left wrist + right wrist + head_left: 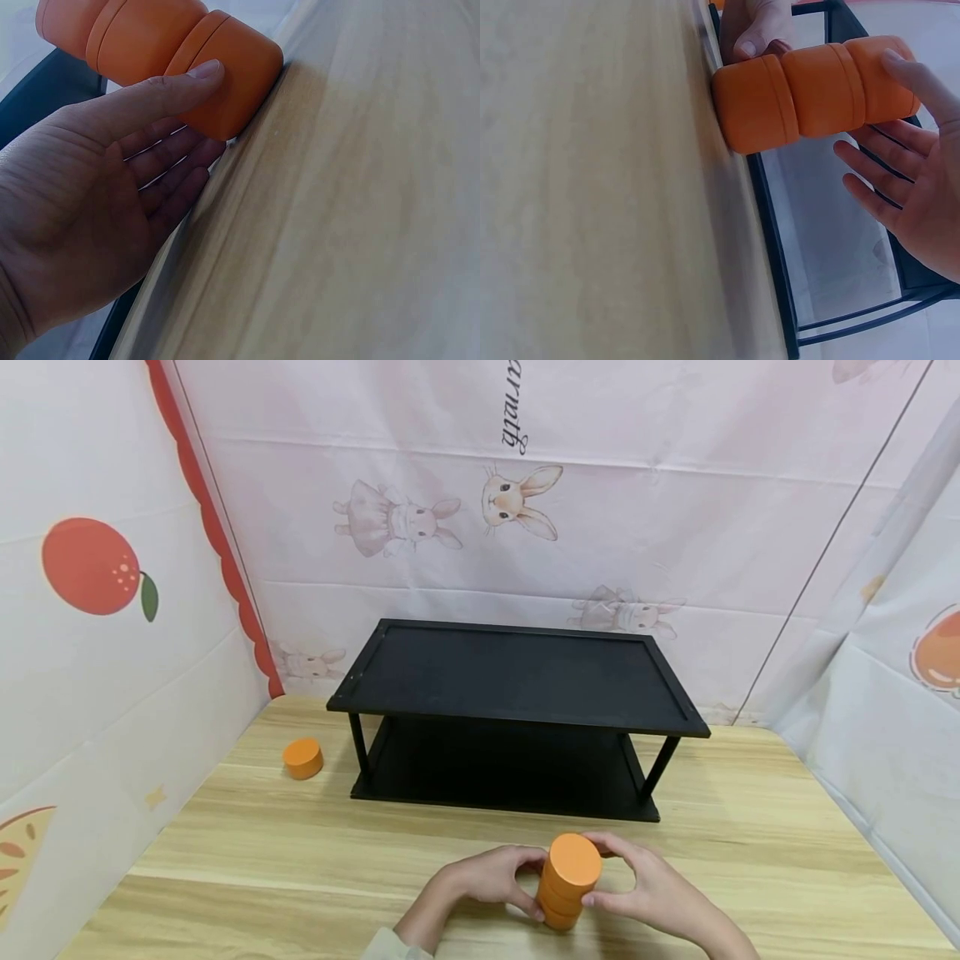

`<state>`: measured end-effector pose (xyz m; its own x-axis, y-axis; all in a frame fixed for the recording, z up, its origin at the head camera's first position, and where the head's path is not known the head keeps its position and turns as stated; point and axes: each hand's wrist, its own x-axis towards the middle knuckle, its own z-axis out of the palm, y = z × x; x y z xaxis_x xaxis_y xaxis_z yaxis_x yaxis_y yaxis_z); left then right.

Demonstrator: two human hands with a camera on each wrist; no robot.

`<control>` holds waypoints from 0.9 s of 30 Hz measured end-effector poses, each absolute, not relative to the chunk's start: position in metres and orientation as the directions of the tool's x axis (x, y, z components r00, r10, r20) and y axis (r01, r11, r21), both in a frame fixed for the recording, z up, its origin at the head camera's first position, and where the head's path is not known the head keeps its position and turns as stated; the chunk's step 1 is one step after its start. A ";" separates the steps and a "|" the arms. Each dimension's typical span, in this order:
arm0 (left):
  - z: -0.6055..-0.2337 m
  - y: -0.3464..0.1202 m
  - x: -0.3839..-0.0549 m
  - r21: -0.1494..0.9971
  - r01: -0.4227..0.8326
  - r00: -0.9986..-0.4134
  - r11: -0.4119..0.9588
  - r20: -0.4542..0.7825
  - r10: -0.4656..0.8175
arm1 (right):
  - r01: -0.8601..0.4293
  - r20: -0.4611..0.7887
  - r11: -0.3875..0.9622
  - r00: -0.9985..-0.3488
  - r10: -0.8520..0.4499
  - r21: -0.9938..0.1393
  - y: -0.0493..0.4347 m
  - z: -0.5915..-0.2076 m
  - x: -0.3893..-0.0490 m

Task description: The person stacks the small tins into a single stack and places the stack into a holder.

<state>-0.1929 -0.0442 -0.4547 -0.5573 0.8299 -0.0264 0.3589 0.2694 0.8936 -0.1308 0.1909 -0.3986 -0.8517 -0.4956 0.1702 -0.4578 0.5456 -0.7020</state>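
Three orange round lidded tins stand stacked on the wooden table near its front. My left hand (491,885) holds the bottom tin (244,75), thumb on its near side and fingers behind. On the other side, my right hand (660,889) grips the top tin (877,75) between thumb and fingers. The middle tin (829,90) sits between the two, with a lid seam showing. All three line up closely, and the bottom one touches the table. Part of the left hand's fingers is hidden behind the stack.
A black two-tier shelf (517,677) stands behind the hands, with bare tiers. Another orange tin (303,758) lies on the table (247,860) left of the shelf. Printed cloth (450,560) hangs at the back and on both sides.
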 end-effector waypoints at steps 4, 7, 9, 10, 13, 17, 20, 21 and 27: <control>-0.454 -0.044 -0.192 0.893 0.361 -0.558 0.270 -0.025 0.830 | -0.444 0.142 0.544 -0.850 -0.507 -0.713 0.192 -0.403 -0.132; -0.454 -0.045 -0.191 0.895 0.360 -0.558 0.262 -0.018 0.829 | -0.436 0.126 0.539 -0.847 -0.516 -0.721 0.194 -0.406 -0.134; -0.453 -0.045 -0.191 0.893 0.369 -0.557 0.256 -0.008 0.831 | -0.434 0.117 0.529 -0.841 -0.528 -0.729 0.195 -0.409 -0.135; -0.453 -0.045 -0.191 0.893 0.371 -0.557 0.254 -0.005 0.831 | -0.433 0.113 0.525 -0.838 -0.534 -0.732 0.195 -0.411 -0.136; -0.453 -0.046 -0.190 0.892 0.376 -0.559 0.253 0.001 0.829 | -0.443 0.117 0.514 -0.829 -0.547 -0.735 0.196 -0.415 -0.138; -0.453 -0.045 -0.190 0.893 0.361 -0.569 0.268 -0.017 0.822 | -0.464 0.141 0.485 -0.814 -0.563 -0.742 0.199 -0.423 -0.141; -0.453 -0.045 -0.191 0.895 0.344 -0.580 0.283 -0.035 0.814 | -0.457 0.139 0.468 -0.811 -0.569 -0.756 0.200 -0.430 -0.143; -0.453 -0.045 -0.191 0.897 0.337 -0.584 0.287 -0.040 0.811 | -0.454 0.136 0.464 -0.810 -0.570 -0.760 0.201 -0.432 -0.143; -0.453 -0.045 -0.190 0.899 0.334 -0.584 0.282 -0.038 0.811 | -0.393 0.088 0.447 -0.821 -0.564 -0.803 0.205 -0.449 -0.144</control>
